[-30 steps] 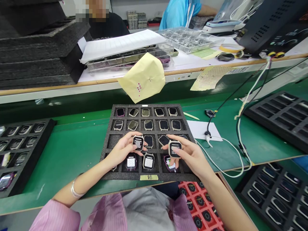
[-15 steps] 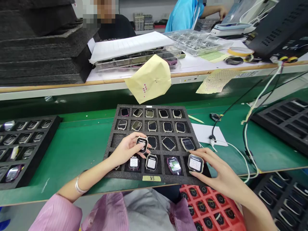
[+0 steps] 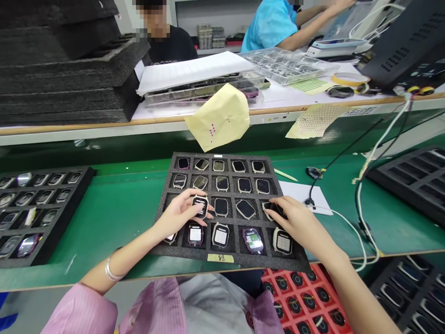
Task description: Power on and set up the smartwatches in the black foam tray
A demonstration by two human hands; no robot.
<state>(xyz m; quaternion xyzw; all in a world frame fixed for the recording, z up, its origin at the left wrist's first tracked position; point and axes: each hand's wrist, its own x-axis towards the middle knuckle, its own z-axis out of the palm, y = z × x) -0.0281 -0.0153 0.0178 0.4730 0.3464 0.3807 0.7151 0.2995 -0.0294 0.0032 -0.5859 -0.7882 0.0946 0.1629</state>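
Observation:
My left hand is closed on a smartwatch with a lit screen of text, its thumb on the glass, above a black foam tray. My right hand has its fingers and thumb around a dark-screened smartwatch in the rightmost compartment of the third row, partly hiding it. Just below lies a smartwatch with a lit white screen. Others in the front row also glow, including a purple-cased one with a green and white display. The watches in the back rows have dark screens.
Another foam tray of watches is at left, with stacked foam trays behind it. Cables hang at right near a white paper. A red tray sits below the bench edge. Two people are across the bench.
My right hand has let go of the lit watch in the front right compartment and moved up to the dark watch behind it. My left hand still holds its watch.

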